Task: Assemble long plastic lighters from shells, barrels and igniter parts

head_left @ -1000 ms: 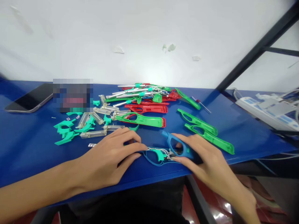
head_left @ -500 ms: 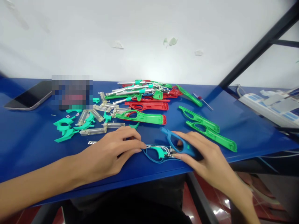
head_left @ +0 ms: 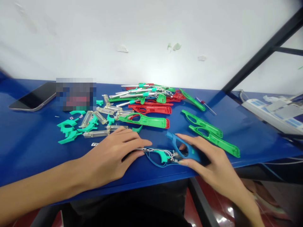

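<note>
At the table's front edge lies a blue half-shell of a long-nosed lighter (head_left: 156, 164), with a teal trigger (head_left: 163, 156) and white wires (head_left: 169, 152) inside. My left hand (head_left: 115, 148) pinches the metal tube end of this assembly between thumb and fingers; most of the tube is hidden under the hand. My right hand (head_left: 210, 154) grips a second blue half-shell (head_left: 174, 138), tilted over the right end of the lower one. Its trigger opening faces up, and its far end is covered by my palm.
Teal triggers (head_left: 71, 136) and clear fuel tanks (head_left: 94, 133) lie left. Behind are metal tubes with wires (head_left: 134, 95), red shells (head_left: 151, 109) and a green shell (head_left: 151, 121). More green shells (head_left: 220, 142) and a screwdriver (head_left: 209, 107) lie right. A phone (head_left: 33, 97) is far left.
My left fingers have shifted slightly along the tube end, showing more of the metal and wires. The upper blue shell stays tilted in my right hand. The view has moved slightly.
</note>
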